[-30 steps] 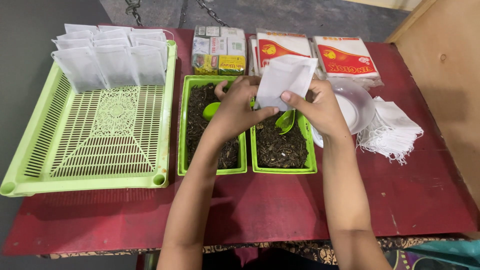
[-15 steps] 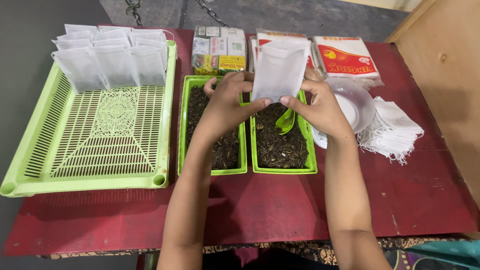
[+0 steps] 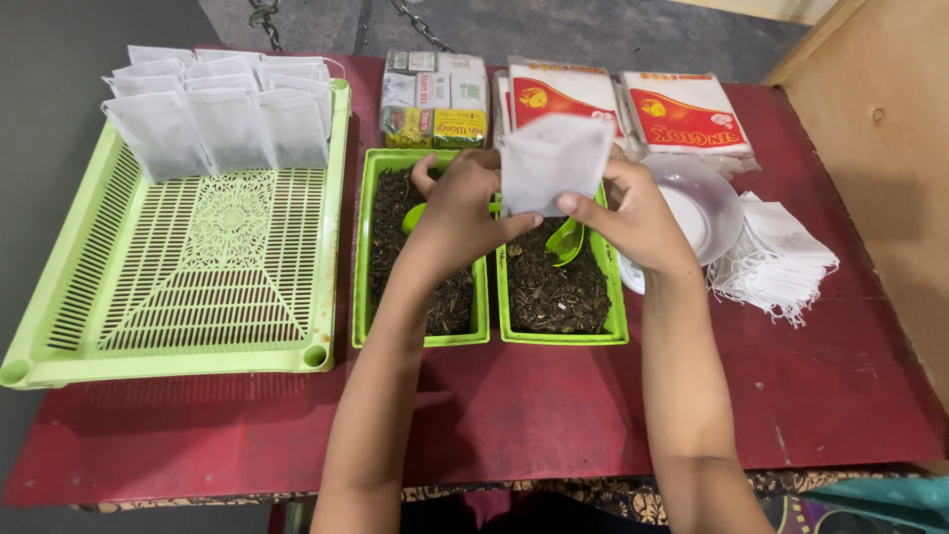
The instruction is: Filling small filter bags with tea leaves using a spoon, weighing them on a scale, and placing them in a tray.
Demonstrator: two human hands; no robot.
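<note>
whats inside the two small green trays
Both small green trays hold dark loose leaves. A green scoop lies in the right one. The hands and the white bag they hold cover the far ends.

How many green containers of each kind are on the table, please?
Large slatted green tray: 1
Small green tubs of dark loose leaves: 2
Total: 3
</note>
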